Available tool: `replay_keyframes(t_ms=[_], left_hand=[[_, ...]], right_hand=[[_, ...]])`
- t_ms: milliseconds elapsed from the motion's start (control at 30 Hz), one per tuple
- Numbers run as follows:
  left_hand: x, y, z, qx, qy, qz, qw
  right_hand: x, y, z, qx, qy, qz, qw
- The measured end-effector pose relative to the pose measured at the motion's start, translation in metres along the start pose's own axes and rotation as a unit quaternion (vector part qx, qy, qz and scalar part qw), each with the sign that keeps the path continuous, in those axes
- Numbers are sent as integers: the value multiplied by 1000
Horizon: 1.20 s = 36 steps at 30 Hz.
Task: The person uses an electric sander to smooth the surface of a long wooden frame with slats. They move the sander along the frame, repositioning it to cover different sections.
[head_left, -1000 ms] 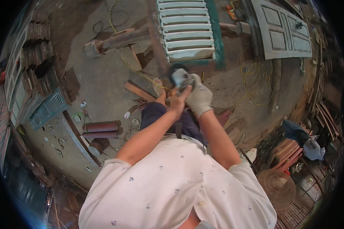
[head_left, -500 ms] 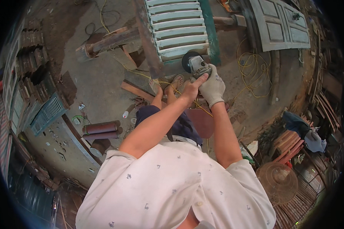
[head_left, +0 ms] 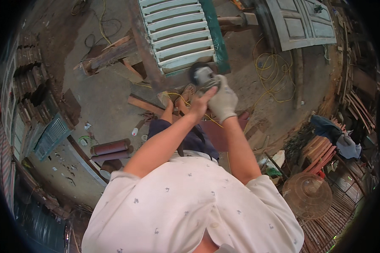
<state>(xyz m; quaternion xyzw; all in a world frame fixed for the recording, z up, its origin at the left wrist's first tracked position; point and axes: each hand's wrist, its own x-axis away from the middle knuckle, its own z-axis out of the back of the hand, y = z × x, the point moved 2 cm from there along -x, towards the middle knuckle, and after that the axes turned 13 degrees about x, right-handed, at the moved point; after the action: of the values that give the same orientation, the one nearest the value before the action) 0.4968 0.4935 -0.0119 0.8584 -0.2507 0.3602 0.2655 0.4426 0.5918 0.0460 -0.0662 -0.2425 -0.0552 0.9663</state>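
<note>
Both my hands hold an angle grinder point(head_left: 205, 77), whose head and dark disc are blurred. My bare left hand point(head_left: 199, 103) wraps round the near side of its body. On my right hand point(head_left: 223, 101) is a pale work glove, its fingers closed round the tool from the right. The disc is at the near end rail of a louvred wooden shutter point(head_left: 179, 34), which has pale slats, a green right edge and a brown left edge. Whether disc and wood touch, I cannot tell. My hands hide much of the grinder's body.
Wooden beams point(head_left: 109, 52) lie beside and under the shutter. A yellow cable point(head_left: 274, 78) coils on the floor to the right, below a pale panelled door point(head_left: 302, 25). Stacked shutters point(head_left: 50, 137) and dark red rolls point(head_left: 110, 147) are at left; a woven hat point(head_left: 307, 195) is at lower right.
The whole view has shifted, carrying the shutter up and left in the picture. The grinder has moved slightly nearer to me along the shutter's end and is now smeared. Both hands keep their grip.
</note>
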Motion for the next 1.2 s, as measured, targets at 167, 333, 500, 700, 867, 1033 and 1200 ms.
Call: replay_keyframes(t_ms=[167, 333, 500, 700, 867, 1033, 1200], left_hand=[[-34, -14, -44, -8, -15, 28, 999], [13, 6, 6, 12, 30, -32, 999], [3, -6, 26, -6, -7, 13, 1000], [-32, -22, -47, -263, -77, 34, 961], [24, 31, 19, -644, -36, -316, 695], [88, 56, 150, -750, 114, -327, 563], [138, 39, 213, -656, 139, -25, 741]], right_hand=[[-27, 51, 13, -1, 66, -11, 998], [0, -11, -12, 18, -9, 29, 999], [6, -14, -19, 49, -13, 9, 999], [-16, 90, -1, -94, 77, -84, 989], [14, 90, -1, -112, 126, -59, 984], [40, 14, -8, -58, 74, 4, 996], [50, -59, -25, 24, -12, 104, 994]])
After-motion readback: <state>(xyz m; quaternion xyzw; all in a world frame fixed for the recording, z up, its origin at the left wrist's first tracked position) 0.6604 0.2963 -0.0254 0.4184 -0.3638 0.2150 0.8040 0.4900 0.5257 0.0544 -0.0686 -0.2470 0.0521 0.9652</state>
